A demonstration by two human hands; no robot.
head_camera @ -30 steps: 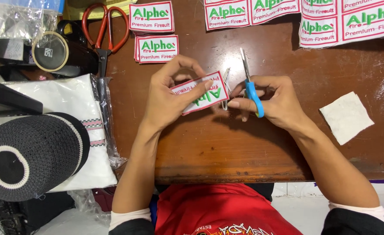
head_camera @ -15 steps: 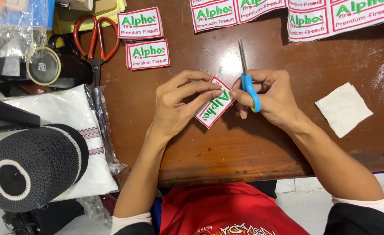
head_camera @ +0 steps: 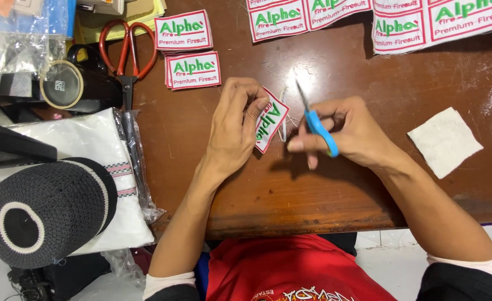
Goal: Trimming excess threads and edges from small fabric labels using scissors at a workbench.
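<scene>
While the brown table (head_camera: 335, 184) is lying under everything, I am seeing the left hand (head_camera: 232, 131) pinching a white patch (head_camera: 272, 118) by its left edge, tilted just above the wood. It is looking light, thin and floppy, so I judge holding near the cut line steadies it. The right hand (head_camera: 346, 131) is closing around small blue scissors (head_camera: 315, 120), blades shut, tip beside the patch.

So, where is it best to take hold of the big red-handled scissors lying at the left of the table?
Grip the red-handled scissors at the two red loops, coming from above on the far side. The loops lie flat and open on the table, while the dark blades point toward the person and run beside the plastic-wrapped white cloth, leaving little room there.
</scene>
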